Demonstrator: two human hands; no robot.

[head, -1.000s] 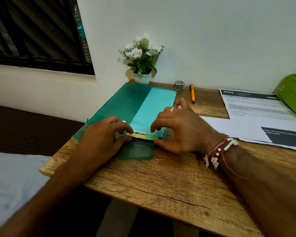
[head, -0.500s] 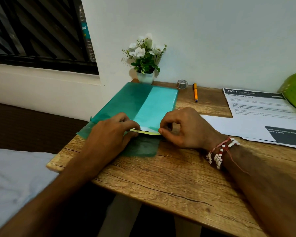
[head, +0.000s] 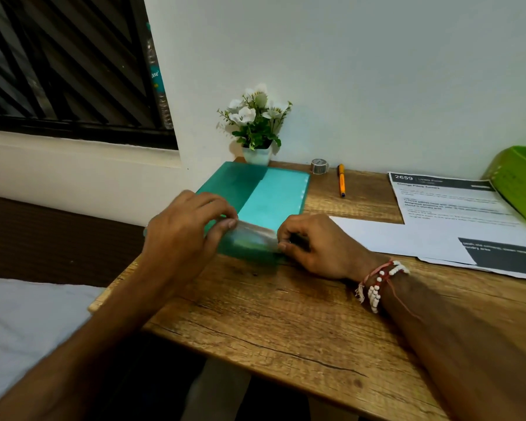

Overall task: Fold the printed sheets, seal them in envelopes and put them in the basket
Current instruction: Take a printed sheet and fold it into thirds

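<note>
White wall and a dark barred window (head: 58, 65) are backing a wooden table (head: 286, 314), and the person in front of me is leaning over its left end. A teal envelope (head: 274, 199) is lying flat there, its long side running away toward a small pot of white flowers (head: 257, 123). Both hands are working at its near end. The left hand (head: 189, 235) is pinching 1 end of a pale strip (head: 254, 235) between thumb and forefinger. The right hand (head: 319, 247), fingers curled in, is pinching the other end. The strip is blurring, so I cannot tell whether it is a flap or a peel-off liner. I am judging this to be the sealing step.

Printed sheets (head: 438, 214) are lying overlapped on the right of the table, well apart from the envelope, and the green basket (head: 520, 177) is sitting beyond them at the right edge. A tape roll (head: 319, 166) and an orange pen (head: 341, 180) are resting near the wall.

What is worrying me: with 2 hands pulling on 1 thin strip, an uneven tug could be tearing it or dragging the envelope askew, leaving the closure crooked or wrinkled. The envelope's left side is also lying close to the table edge, so a sideways pull could be sliding it off. If any sticky part is touching down before it is lined up, it is likely bonding in the wrong place.
</note>
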